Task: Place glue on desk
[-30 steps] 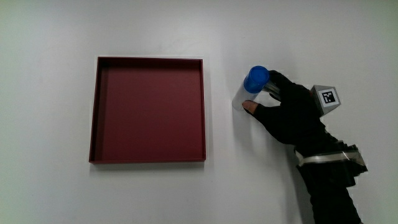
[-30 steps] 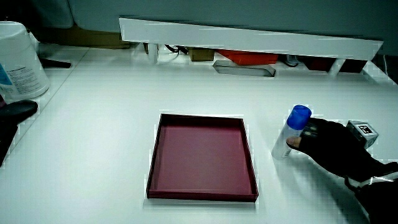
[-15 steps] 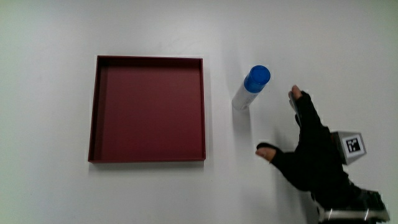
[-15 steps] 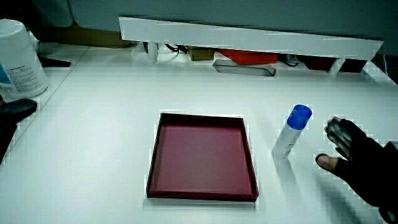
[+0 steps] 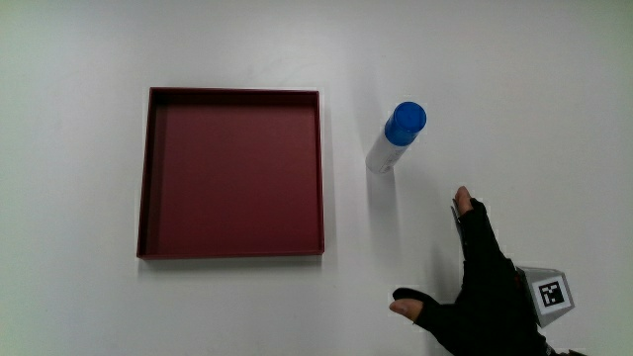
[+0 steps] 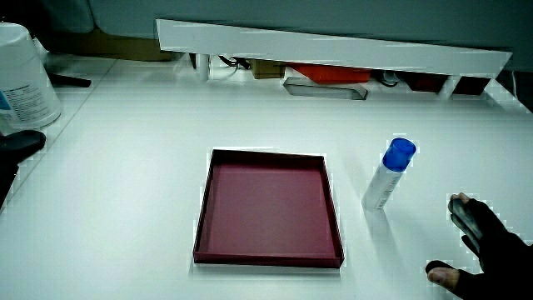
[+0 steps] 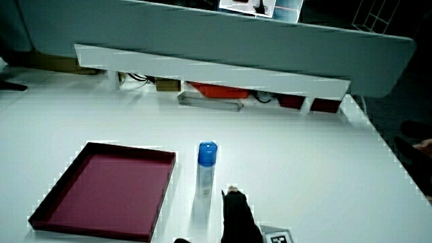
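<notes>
The glue [image 5: 397, 137] stands upright on the worktop [image 5: 514, 79] beside the red tray [image 5: 233, 174], apparently set down as the task asks. The grip [image 5: 473, 289] is nearer the person, well apart from it, fingers spread and holding nothing.
</notes>
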The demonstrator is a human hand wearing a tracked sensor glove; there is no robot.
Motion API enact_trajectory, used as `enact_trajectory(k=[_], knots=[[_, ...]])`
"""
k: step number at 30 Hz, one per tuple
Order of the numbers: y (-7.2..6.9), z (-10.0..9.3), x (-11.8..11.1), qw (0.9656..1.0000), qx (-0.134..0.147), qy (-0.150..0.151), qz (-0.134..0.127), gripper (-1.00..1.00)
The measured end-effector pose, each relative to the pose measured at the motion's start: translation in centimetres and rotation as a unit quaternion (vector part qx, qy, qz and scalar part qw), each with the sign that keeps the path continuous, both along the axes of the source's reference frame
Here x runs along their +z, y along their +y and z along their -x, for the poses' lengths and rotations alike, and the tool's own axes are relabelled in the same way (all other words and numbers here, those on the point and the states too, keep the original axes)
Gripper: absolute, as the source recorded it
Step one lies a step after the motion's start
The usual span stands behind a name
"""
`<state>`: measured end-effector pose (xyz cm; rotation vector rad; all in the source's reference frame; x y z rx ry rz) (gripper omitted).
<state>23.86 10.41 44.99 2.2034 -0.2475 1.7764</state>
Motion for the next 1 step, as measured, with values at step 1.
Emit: enact_trajectory(k=[1], knots=[[0.06, -0.13, 0.17, 1.0000, 0.002, 0.002, 0.001, -1.00]])
